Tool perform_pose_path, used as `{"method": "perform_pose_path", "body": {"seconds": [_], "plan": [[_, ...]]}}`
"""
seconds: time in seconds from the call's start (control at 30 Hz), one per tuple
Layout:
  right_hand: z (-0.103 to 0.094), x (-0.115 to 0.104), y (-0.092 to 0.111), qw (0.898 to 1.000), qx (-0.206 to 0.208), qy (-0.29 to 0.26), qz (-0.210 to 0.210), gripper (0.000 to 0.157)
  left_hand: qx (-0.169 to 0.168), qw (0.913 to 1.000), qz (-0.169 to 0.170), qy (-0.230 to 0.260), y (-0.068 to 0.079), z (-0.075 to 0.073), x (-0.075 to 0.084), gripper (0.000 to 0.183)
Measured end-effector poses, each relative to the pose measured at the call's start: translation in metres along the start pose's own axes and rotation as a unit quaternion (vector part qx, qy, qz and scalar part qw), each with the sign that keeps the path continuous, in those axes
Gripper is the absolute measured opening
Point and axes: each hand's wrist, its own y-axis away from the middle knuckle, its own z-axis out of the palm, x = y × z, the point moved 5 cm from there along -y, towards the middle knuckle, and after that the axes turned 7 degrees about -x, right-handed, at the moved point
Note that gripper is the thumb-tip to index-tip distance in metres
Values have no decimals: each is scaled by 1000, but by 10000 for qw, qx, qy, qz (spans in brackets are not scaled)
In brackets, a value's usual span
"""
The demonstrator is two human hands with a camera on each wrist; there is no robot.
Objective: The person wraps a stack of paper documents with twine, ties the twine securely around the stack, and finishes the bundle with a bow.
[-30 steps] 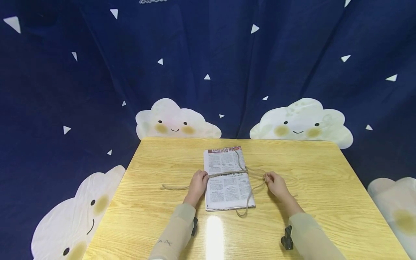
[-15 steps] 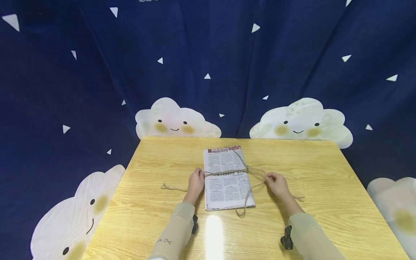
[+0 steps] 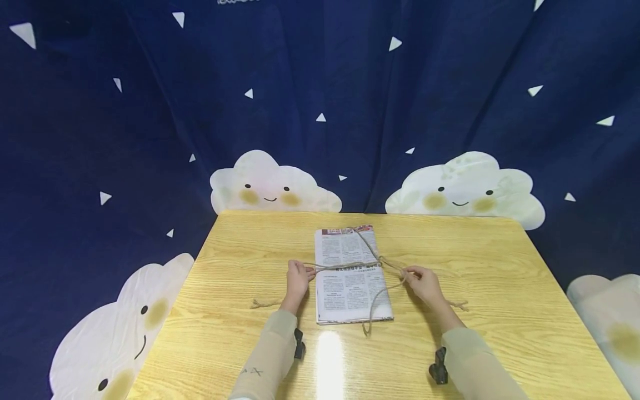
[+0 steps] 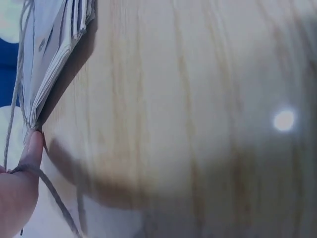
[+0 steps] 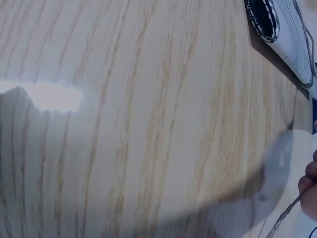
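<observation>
a dark blue curtain (image 3: 320, 66) forms the backdrop. in front of it stands a wood-grain table (image 3: 245, 244) with a bright glare patch near its front. pale cloud figures (image 3: 275, 191) with smiling faces are printed on the curtain beyond the table's far edge and at both sides. a light beige left sleeve (image 3: 267, 355) and right sleeve (image 3: 477, 366) extend over the table from the near side.

a folded newspaper stack (image 3: 345, 300) lies flat on the table, between the two hands, printed side up. a red printed strip shows at its far edge.

the left hand (image 3: 298, 279) is at the left edge of the stack, its fingers pinched on the twine (image 3: 350, 266). whether the fingertips also touch the paper cannot be told. the right hand (image 3: 425, 284) is just beside the right edge, apart from the paper, thumb and fingers together on the twine.

a black fitting (image 3: 299, 344) sits at the left wrist; a similar part sits at the right.

the twine crosses the stack at mid-length and meets other strands near the right edge. one strand runs diagonally to the far edge; another curves down past the near edge. frayed ends lie on the table beyond each hand. small white triangles (image 3: 321, 118) dot the curtain.
</observation>
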Motion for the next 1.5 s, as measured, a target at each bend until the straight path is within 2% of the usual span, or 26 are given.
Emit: {"method": "perform_pose_path", "body": {"seconds": [0.03, 0.13, 0.27, 0.4, 0.53, 0.6, 0.67, 0.73, 0.83, 0.9, 0.97, 1.03, 1.1, 1.2, 1.3, 1.37, 1.5], "plan": [[0, 0, 0, 10000, 29, 49, -5, 26, 78, 10000, 14, -16, 0, -2, 0, 18], [-2, 0, 1, 9994, 184, 286, -74, 25, 489, 9977, 73, -472, 1, -9, -2, 16], [-4, 1, 2, 9981, 226, 557, -153, 27, 989, 9885, 152, -1137, 2, -21, 0, 13], [-5, 5, 3, 9975, 160, 670, -161, 28, 959, 9934, -2, -633, 0, -28, -2, 13], [-6, 6, 3, 9966, 257, 752, -196, 26, 708, 9965, -303, 336, -2, -26, -7, 17], [-6, 6, 3, 9967, 287, 727, -219, 25, 651, 9954, -408, 579, -2, -26, -9, 20], [-6, 6, 3, 9970, 312, 681, -204, 25, 737, 9947, -439, 573, -1, -28, -10, 22], [-5, 6, 3, 9972, 298, 665, -189, 25, 878, 9950, -397, 266, 0, -32, -9, 21], [-5, 6, 4, 9973, 242, 661, -207, 24, 1072, 9918, -167, -677, 0, -38, -6, 17], [-5, 6, 5, 9971, 180, 698, -258, 23, 1095, 9835, 123, -1434, -1, -39, -1, 14], [-3, 5, 5, 9968, 94, 717, -335, 21, 1004, 9702, 451, -2157, -1, -35, 5, 14], [-1, 3, 5, 9963, -23, 753, -416, 21, 764, 9552, 817, -2740, -1, -28, 11, 18], [2, 1, 5, 9953, -174, 808, -501, 23, 345, 9416, 1058, -3177, -1, -18, 15, 22], [9, -5, 4, 9919, -383, 977, -713, 26, -335, 9264, 1098, -3587, -2, -2, 15, 22], [17, -9, 3, 9890, -461, 1124, -850, 26, -680, 9145, 885, -3890, -2, 9, 13, 21], [21, -9, 3, 9886, -494, 1139, -856, 24, -719, 9140, 747, -3922, -3, 14, 10, 20], [26, -8, 4, 9934, -550, 772, -645, 22, -633, 9256, 673, -3671, -4, 19, 8, 11]]}}
